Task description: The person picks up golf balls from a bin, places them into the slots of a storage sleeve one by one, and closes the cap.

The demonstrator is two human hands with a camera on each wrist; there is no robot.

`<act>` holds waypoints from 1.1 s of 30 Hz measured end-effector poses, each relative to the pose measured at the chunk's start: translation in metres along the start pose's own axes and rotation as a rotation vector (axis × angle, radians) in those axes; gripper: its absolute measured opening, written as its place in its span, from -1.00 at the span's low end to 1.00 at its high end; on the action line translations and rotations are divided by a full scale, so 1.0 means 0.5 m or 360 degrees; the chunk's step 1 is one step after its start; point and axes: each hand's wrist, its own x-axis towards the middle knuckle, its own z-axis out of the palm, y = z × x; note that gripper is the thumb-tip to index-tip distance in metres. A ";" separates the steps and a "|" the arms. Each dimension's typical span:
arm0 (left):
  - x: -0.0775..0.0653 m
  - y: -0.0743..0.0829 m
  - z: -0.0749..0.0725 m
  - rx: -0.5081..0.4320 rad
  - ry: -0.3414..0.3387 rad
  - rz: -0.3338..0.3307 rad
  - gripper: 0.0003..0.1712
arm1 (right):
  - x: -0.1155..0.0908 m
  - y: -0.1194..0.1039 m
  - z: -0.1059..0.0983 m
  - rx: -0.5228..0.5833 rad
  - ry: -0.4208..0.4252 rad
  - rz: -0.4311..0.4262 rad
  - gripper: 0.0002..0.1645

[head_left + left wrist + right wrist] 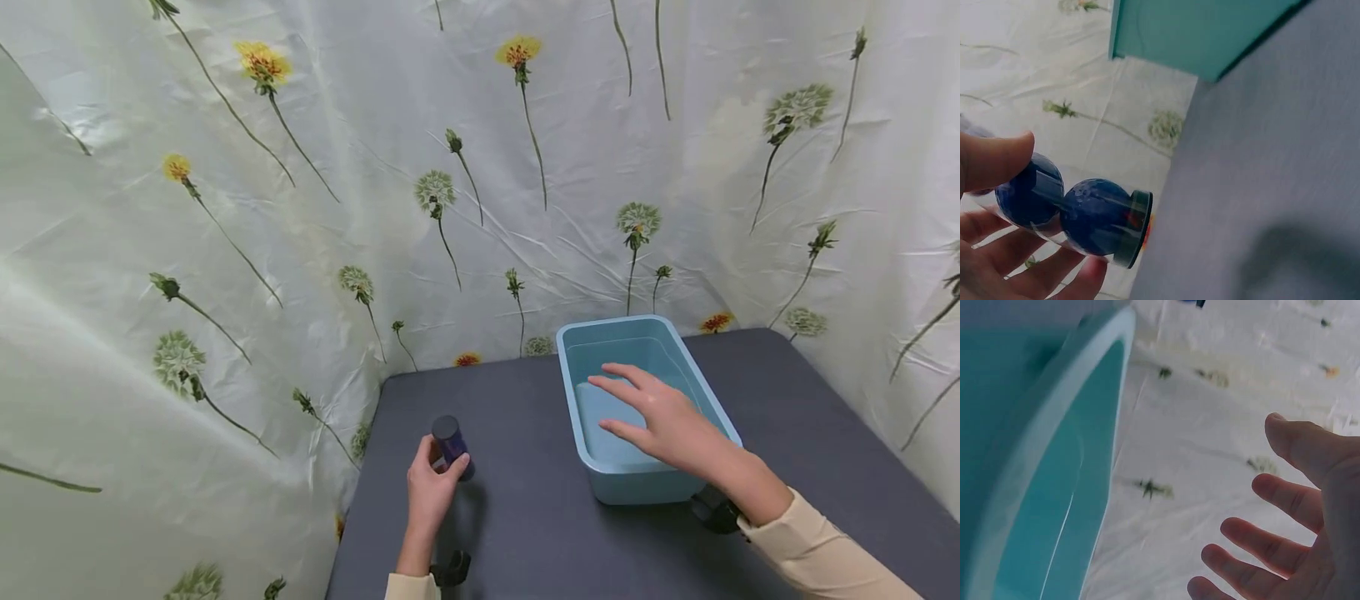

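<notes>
My left hand (430, 493) grips a clear tube of blue balls (453, 447) with a dark cap, thumb on one side and fingers on the other. In the left wrist view, two dimpled blue balls show through the tube's wall (1097, 215), and its capped end points right; the thumb and fingers hide part of the other end. Over the light blue plastic bin (660, 481) hovers my right hand (663, 421), its fingers spread and nothing in them. The right wrist view shows that hand (1291, 544) beside the bin's rim (1054, 419).
The bin stands on a dark grey table (525, 533), right of the tube. A white curtain (480, 167) printed with dandelions hangs behind the table and along its left and right sides. Each wrist wears a black band (452, 570).
</notes>
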 end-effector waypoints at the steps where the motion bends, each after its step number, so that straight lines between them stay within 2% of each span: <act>1: 0.011 -0.005 -0.005 0.0014 0.0013 -0.0003 -0.50 | -0.004 0.009 -0.007 -0.0018 0.0005 0.0019 -0.24; 6: 0.048 -0.033 -0.015 0.0079 0.0014 -0.0031 -0.50 | -0.032 0.049 -0.041 -0.0105 0.0012 0.0121 -0.24; 12: 0.059 -0.070 -0.014 0.0126 0.0002 -0.0111 -0.50 | -0.066 0.077 -0.066 -0.0164 0.0002 0.0215 -0.24; 16: 0.054 -0.096 -0.020 0.0125 0.0024 -0.0164 -0.51 | -0.085 0.089 -0.072 -0.0198 0.0029 0.0229 -0.23; 23: 0.026 -0.140 -0.023 0.0152 0.0041 -0.0224 -0.49 | -0.105 0.101 -0.067 -0.0179 0.0013 0.0250 -0.24; 27: 0.025 -0.148 -0.014 0.0174 0.0008 -0.0196 -0.45 | -0.112 0.106 -0.070 -0.0195 0.0043 0.0234 -0.23; 33: 0.026 -0.140 -0.004 0.0217 -0.0043 -0.0235 -0.44 | -0.120 0.114 -0.075 -0.0216 0.0073 0.0228 -0.22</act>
